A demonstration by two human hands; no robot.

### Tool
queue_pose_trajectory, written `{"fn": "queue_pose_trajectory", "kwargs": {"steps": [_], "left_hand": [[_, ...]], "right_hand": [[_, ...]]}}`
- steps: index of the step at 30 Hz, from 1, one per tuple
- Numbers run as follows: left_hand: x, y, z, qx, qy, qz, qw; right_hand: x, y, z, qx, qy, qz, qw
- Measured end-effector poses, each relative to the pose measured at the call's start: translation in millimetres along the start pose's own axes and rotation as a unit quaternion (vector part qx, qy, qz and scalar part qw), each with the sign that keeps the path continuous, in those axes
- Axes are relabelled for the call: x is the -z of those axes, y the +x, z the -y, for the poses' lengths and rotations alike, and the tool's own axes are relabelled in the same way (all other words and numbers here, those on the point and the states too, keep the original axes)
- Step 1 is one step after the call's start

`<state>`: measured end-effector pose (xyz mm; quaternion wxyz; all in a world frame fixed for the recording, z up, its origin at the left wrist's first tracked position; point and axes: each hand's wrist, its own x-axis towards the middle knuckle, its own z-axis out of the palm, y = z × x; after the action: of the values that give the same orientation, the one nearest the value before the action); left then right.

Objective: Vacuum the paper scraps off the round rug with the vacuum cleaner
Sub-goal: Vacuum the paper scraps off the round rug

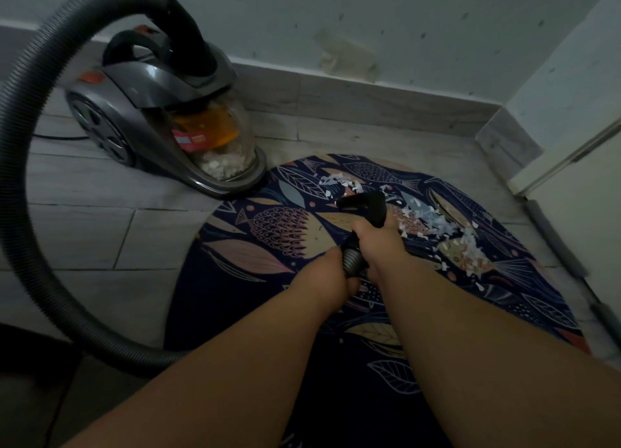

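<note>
Head view: both my left hand [331,281] and right hand [374,242] grip the hose [352,263]; I judge the nozzle [366,205] should sweep slowly rightward, low over the paper scraps [433,229].

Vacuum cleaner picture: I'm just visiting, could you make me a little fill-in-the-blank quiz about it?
The left hand and right hand both grip the end of the ribbed grey ____. The paper scraps lie on the right side of the round rug, which is printed with leaves and ____. The vacuum cleaner stands beside the rug on the tiled ____.
Missing words: hose; fish; floor.
</note>
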<state>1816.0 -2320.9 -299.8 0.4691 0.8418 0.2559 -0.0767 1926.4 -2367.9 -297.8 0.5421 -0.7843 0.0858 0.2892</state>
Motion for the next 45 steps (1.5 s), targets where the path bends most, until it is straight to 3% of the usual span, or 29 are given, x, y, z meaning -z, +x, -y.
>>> {"fn": "queue_pose_trajectory", "kwargs": {"steps": [9,26,45], "left_hand": [[14,2,13,0.011,0.001,-0.016,1.0],[-25,17,-19,-0.027,0.03,0.05,0.998],[12,33,2,-0.032,0.042,0.019,0.998]], "right_hand": [[-19,6,3,0.009,-0.009,0.023,1.0],[34,11,0,0.0,-0.028,-0.09,0.996],[0,39,16,0.014,-0.008,-0.01,1.0]]}}
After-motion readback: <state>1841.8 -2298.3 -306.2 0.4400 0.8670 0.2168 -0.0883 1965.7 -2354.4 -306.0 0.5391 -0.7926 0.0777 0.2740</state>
